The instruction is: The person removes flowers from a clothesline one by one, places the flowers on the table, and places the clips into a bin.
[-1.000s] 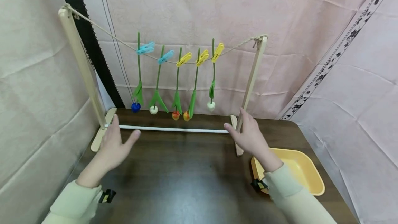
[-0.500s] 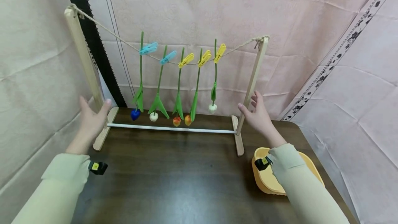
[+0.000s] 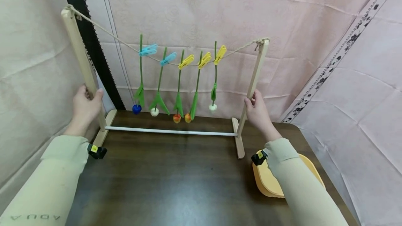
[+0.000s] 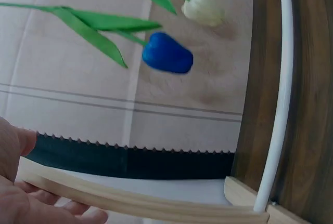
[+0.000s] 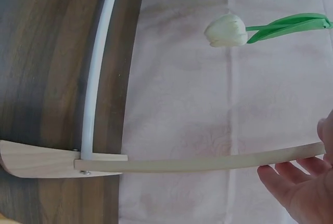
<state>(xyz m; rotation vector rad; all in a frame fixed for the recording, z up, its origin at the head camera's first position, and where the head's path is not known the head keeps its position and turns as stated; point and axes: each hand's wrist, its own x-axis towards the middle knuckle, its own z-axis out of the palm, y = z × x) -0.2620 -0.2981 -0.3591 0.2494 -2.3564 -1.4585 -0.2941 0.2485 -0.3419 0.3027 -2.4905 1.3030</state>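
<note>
A wooden drying rack stands on the table, with a left post (image 3: 76, 43), a right post (image 3: 258, 66) and a white crossbar (image 3: 172, 132) low between them. My left hand (image 3: 86, 108) grips the left post below its middle, thumb on the near side. On the other side my right hand (image 3: 259, 112) holds the right post at about mid height. Between the post tops sags a rope (image 3: 105, 30). Blue clothespins (image 3: 148, 50) and yellow clothespins (image 3: 186, 61) hang several artificial tulips upside down from it: a blue tulip (image 4: 167, 53), white tulips (image 5: 227, 30) and orange tulips (image 3: 177, 118).
A yellow plastic tray (image 3: 267, 180) sits at the right of the dark wooden table (image 3: 163, 173), partly covered by my right sleeve. Pale cloth (image 3: 188, 6) surrounds the table at the back and both sides.
Both hands were held apart from the posts with fingers spread. The left hand moved outward, then closed round the left post; the right hand rose and took hold of the right post.
</note>
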